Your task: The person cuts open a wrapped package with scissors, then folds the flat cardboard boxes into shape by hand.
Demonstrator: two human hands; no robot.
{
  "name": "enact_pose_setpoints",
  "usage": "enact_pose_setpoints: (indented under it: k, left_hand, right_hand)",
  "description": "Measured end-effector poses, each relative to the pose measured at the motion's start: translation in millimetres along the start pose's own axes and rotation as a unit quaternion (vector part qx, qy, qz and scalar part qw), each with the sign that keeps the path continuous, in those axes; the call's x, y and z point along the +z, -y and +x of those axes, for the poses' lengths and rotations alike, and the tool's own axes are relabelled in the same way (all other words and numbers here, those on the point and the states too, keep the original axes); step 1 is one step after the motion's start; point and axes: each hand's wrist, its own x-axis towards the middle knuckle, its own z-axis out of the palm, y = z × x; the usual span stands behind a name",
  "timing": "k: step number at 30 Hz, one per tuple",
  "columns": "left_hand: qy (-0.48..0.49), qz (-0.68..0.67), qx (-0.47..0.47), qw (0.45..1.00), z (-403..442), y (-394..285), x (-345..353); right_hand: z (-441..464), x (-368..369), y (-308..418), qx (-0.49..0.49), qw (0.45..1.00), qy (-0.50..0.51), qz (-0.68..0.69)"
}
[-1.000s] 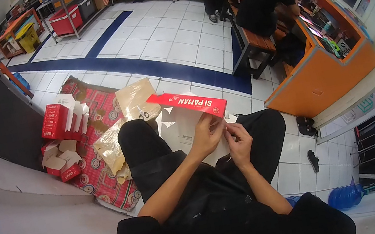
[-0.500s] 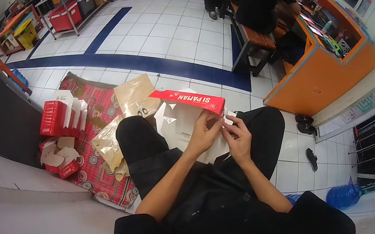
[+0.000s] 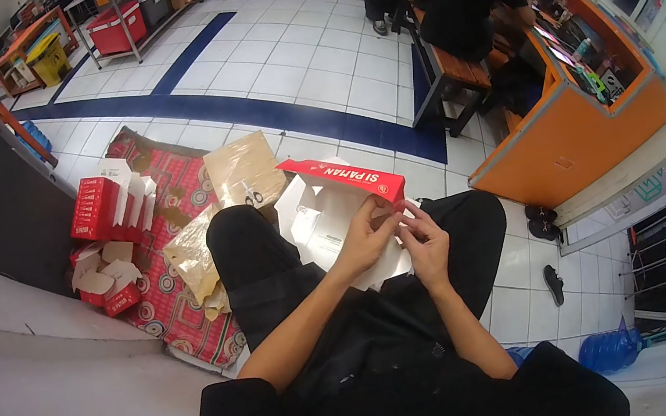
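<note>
I pinch the carton at its red corner with my left hand and right hand, judging it light, crease-prone card, best gripped at folded edges.

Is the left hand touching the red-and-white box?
Touching: the head view shows the left hand gripping the red-and-white box near its red end corner.

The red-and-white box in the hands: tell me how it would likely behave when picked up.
The box is probably light for its size, as its walls look like thin card. Its red wall seems fairly stiff, standing straight without sagging, but would likely bend if pushed hard.
</note>
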Motion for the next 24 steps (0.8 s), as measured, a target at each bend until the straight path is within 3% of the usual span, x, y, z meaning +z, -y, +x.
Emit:
enact_pose_setpoints:
  k: [6,8,10,12,14,15,16,18,20,22,23,24]
  left_hand:
    - [0.021,0.031,0.038,0.999,-2.7,-27.9,0.9]
    - [-0.009,0.009,0.066,0.998,2.6,-20.9,-5.1]
    - [-0.041,-0.012,0.095,0.995,8.2,-13.3,-13.9]
    - [-0.092,-0.099,0.054,0.989,12.6,-10.2,-22.6]
    - [-0.097,-0.079,0.088,0.988,7.5,-10.6,-20.6]
    - [-0.074,0.010,0.095,0.993,1.9,-15.4,-16.9]
    - [-0.037,0.126,0.086,0.988,0.2,-18.4,-18.3]
    - [0.021,0.286,0.090,0.954,0.2,-9.7,-17.9]
    - [0.078,0.417,0.193,0.884,-3.8,-1.7,-18.3]
    - [0.070,0.430,0.216,0.874,0.0,8.8,-20.3]
    - [0.060,0.444,0.240,0.861,3.2,15.0,-23.4]
    - [0.061,0.445,0.236,0.862,7.5,21.2,-29.9]
  right_hand:
    - [4.3,2.5,15.1,0.032,0.997,-0.010,0.069]
    - [6.6,1.0,18.7,-0.100,0.992,0.025,-0.072]
    - [3.0,-1.3,19.1,-0.083,0.991,0.043,-0.094]
    - [1.6,-7.3,16.9,-0.067,0.989,0.062,-0.117]
    - [4.7,-14.4,17.8,-0.148,0.962,0.133,-0.187]
    - [3.4,-15.8,22.0,-0.093,0.978,0.139,-0.125]
    - [2.9,-16.7,26.3,-0.092,0.978,0.139,-0.125]
    - [3.8,-15.4,37.2,-0.085,0.993,0.070,0.037]
    - [6.7,-9.7,38.2,-0.139,0.990,0.015,0.015]
    - [4.6,-7.4,45.1,-0.086,0.996,-0.020,0.010]
    - [4.8,-0.4,41.6,-0.141,0.988,-0.052,0.028]
    - [6.4,-0.5,38.8,-0.137,0.989,-0.052,0.029]
